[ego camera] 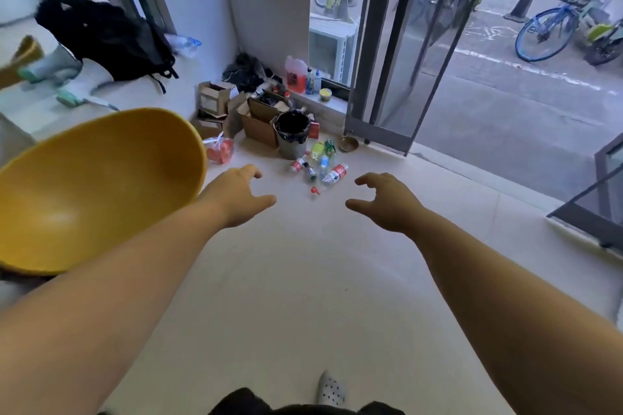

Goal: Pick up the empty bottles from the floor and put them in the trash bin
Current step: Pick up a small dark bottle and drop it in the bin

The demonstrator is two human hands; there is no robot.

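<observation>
- The left hand [241, 194], at centre frame, shows a wide, empty grip: fingers curled loosely, thumb apart, touching nothing.
- The right hand [386, 202], just right of centre, is the same: a wide grip holding nothing, stretched forward over bare floor [303, 280].
- Above and between the hands, well apart from both, the empty bottles [318, 165] lie scattered on the floor. One with a red label [335, 174] is nearest the right hand, another red-labelled one [299, 163] lies further left, and a yellow-green one [317, 149] lies behind them.
- A small red cap-like piece [315, 191] lies in front of the cluster.
- The trash bin [292, 138], lined in black, stands upright just beside the bottles, upper centre.
- Judging by this, no bottle is picked up yet; nearly the whole task remains.
</observation>
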